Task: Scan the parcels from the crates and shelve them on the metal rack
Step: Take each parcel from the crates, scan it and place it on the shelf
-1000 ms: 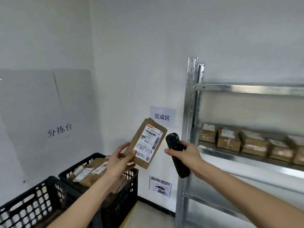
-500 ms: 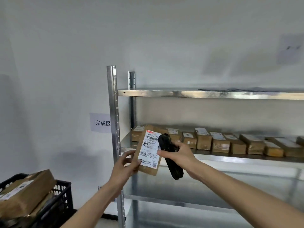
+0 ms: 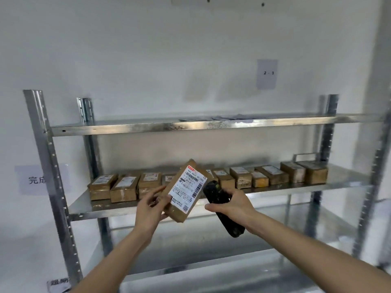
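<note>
The left hand (image 3: 151,210) grips a small cardboard parcel (image 3: 186,191) by its lower left corner, holding it tilted in front of the middle shelf (image 3: 84,208) of the metal rack (image 3: 38,132). The right hand (image 3: 230,205) is wrapped around a black scanner (image 3: 222,212), its head just beside the white printed label (image 3: 187,190). The parcel looks light and stiff, a flat brown box with firm edges, best held by its sides. More taped boxes (image 3: 123,189) line the galvanised shelf.
</note>
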